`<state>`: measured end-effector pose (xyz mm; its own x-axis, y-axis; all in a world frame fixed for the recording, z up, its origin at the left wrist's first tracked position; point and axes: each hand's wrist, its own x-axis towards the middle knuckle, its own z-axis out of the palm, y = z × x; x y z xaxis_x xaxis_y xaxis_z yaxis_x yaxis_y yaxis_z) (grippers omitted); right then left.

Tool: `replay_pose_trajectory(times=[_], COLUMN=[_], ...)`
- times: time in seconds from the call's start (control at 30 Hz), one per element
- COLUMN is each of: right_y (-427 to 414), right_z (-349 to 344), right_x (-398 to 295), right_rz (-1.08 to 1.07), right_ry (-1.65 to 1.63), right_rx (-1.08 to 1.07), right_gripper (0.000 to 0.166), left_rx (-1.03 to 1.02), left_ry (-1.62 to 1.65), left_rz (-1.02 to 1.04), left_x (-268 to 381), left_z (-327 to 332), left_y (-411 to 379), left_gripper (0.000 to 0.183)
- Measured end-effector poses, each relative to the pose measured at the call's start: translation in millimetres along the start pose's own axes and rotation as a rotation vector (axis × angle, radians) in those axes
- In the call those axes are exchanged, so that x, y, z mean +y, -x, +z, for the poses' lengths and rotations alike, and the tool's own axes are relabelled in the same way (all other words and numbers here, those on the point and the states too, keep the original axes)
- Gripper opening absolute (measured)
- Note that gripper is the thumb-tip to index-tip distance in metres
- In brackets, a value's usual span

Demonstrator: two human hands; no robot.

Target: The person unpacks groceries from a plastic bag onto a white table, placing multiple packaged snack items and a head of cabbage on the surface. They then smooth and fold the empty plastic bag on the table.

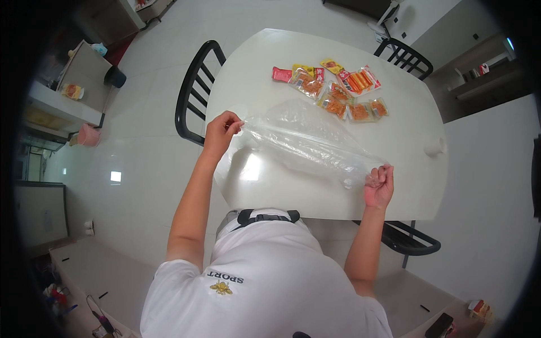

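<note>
A clear plastic bag (304, 141) is stretched between my two hands above the white table (405, 186). My left hand (222, 131) pinches one end of it near the table's left edge. At the opposite end, my right hand (380, 183) grips a bunched part, lower and close to the table's front. Beyond the bag lie several packaged snacks: clear packets of orange shredded food (334, 104), a packet of orange sticks (361, 82), a yellow packet (331, 66) and a red packet (282, 74).
A white cup-like object (434, 147) is on the table at the right. Black chairs stand at the left (182, 97), far right (410, 59) and near right (412, 243). A white wall (477, 181) runs along the right side.
</note>
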<state>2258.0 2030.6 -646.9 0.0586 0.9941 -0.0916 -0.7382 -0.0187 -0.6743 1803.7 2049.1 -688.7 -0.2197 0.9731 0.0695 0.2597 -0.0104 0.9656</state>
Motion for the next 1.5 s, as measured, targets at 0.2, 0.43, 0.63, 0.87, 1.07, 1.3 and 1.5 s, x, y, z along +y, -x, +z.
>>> replay_pose_trajectory(times=[0.2, 0.43, 0.63, 0.87, 1.07, 1.3, 1.5], right_y=[3, -32, -1, 36, 33, 81, 92], right_z=[61, 121, 110, -16, -35, -100, -28], right_x=[-14, -51, -60, 37, 47, 70, 77], right_rz=[-0.164, -0.878, -1.237, 0.202, 0.232, 0.31, -0.32], right_ry=[0.317, 1.122, 0.82, 1.157, 0.72, 0.899, 1.93], right_rx=[0.024, 0.26, 0.213, 0.27, 0.135, 0.054, -0.288], right_gripper=[0.015, 0.016, 0.01, 0.02, 0.018, 0.03, 0.045], left_rx=[0.082, 0.435, 0.647, 0.076, 0.053, -0.083, -0.114], left_ry=[-0.393, -0.408, -0.327, -0.72, -0.624, -0.65, -0.724], left_rz=[0.252, 0.506, 0.932, 0.317, 0.22, 0.175, 0.243], left_x=[9, 100, 116, -25, -48, -89, -101], left_z=[-4, -27, -53, -17, -12, 0, 4], left_y=[-14, -70, -10, 48, 61, 105, 122], left_gripper=[0.019, 0.019, 0.026, 0.024, 0.022, 0.02, 0.023])
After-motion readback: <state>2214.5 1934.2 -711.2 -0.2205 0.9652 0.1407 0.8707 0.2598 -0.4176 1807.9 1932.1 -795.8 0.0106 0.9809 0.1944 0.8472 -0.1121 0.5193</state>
